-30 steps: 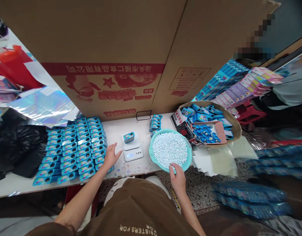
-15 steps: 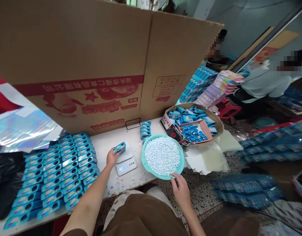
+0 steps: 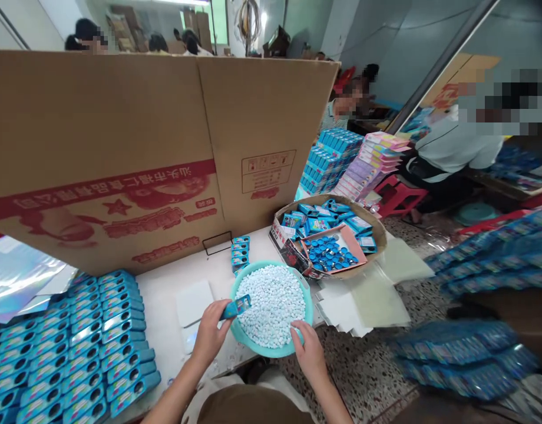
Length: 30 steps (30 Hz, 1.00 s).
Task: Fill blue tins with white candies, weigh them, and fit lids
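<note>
My left hand is closed round a small blue box, tilted over the left part of a turquoise bowl. White pellets fill much of the bowl. At the bowl's right rim, my right hand has its thumb and fingertips drawn together over the pellets; whatever they pinch is too small to make out. Left of the bowl lies a white digital scale, partly hidden by my left hand and forearm.
Rows of blue boxes stand at the left. Several more boxes stand behind the bowl. A cut-down carton holds blue boxes and a tray of blue caps. A tall cardboard sheet rises behind. A seated person is at right.
My left hand has carried the blue box from above the scale to over the bowl and tipped it. My right hand has moved farther over the rim. The camera view has shifted.
</note>
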### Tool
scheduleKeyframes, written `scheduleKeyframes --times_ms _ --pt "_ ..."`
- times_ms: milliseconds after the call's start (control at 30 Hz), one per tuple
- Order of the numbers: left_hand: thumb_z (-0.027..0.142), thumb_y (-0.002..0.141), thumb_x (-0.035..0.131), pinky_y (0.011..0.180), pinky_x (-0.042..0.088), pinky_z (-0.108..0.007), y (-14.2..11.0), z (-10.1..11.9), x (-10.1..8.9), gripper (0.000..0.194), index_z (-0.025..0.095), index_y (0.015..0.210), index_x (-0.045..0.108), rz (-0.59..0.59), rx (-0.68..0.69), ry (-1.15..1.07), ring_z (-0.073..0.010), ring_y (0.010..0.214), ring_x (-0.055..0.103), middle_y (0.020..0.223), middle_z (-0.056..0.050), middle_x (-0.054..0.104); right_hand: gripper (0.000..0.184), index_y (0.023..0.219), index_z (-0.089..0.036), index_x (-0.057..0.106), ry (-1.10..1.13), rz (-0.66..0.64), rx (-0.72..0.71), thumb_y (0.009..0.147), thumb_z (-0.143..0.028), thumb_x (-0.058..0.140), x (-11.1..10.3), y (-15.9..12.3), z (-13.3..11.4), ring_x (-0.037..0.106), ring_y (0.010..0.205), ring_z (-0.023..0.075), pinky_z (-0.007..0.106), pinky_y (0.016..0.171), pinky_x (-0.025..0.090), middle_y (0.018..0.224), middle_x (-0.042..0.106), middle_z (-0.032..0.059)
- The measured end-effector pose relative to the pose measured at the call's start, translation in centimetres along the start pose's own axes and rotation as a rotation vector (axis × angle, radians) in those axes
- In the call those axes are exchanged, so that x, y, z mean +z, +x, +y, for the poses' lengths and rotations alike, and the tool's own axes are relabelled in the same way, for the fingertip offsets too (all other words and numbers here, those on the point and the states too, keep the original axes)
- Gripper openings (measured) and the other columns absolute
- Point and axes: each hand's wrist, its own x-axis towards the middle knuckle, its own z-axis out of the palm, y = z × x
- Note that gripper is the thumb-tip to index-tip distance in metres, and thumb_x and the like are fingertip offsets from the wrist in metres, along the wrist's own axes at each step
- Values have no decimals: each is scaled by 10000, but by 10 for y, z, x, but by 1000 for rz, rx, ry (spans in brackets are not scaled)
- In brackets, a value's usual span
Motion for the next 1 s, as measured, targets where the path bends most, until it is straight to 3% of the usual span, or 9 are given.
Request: scheduleKeyframes --times_ms 333,733,1000 --pt "347 814 556 928 448 -472 6 4 20 295 244 1088 590 16 -54 47 -254 1022 581 1069 -69 653 295 941 -192 651 33 -83 13 891 -379 429 -2 18 16 611 943 210 380 863 491 968 665 90" --pt "378 758 603 916 449 -446 13 22 37 309 243 1036 599 64 -197 -102 -259 1011 586 1052 -70 645 295 934 -201 645 27 -86 19 893 -391 423 -13 23 31 610 923 204 369 850 491 948 662 83" --pt "400 714 647 758 489 -301 16 40 49 371 226 988 469 195 -358 -571 -163 821 604 887 -14 595 316 939 -194 645 36 -140 37 889 -416 426 -11 26 37 604 946 216 389 867 483 978 657 94"
